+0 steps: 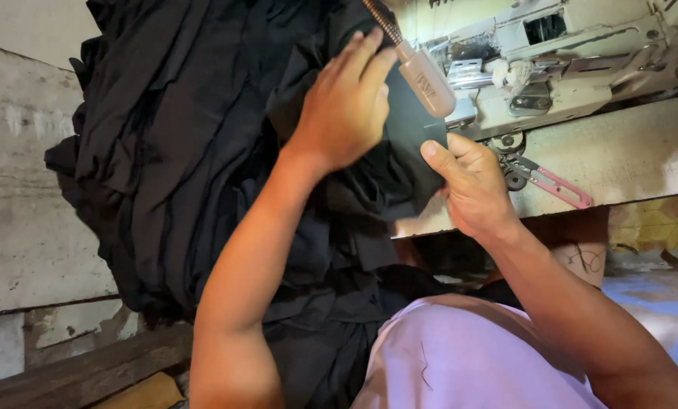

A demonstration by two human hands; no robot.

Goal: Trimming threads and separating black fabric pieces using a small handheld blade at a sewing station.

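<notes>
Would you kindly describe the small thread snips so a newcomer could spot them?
Start at the pale sewing machine at upper right. Below it, on the worn table edge, lie the thread snips, right of the right hand: the only pink-handled thing there.

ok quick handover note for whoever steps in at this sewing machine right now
Left hand: flat on the black fabric piece, pressing it down beside the machine's lamp head.
Right hand: pinching the lower edge of the same piece, thumb on top.
Things: big heap of black fabric on the left of the table and spilling over the lap; sewing machine on the right; pink-handled thread snips lying under it.
Done: piece held at the machine.
Left: whether it is stitched cannot be seen.
</notes>
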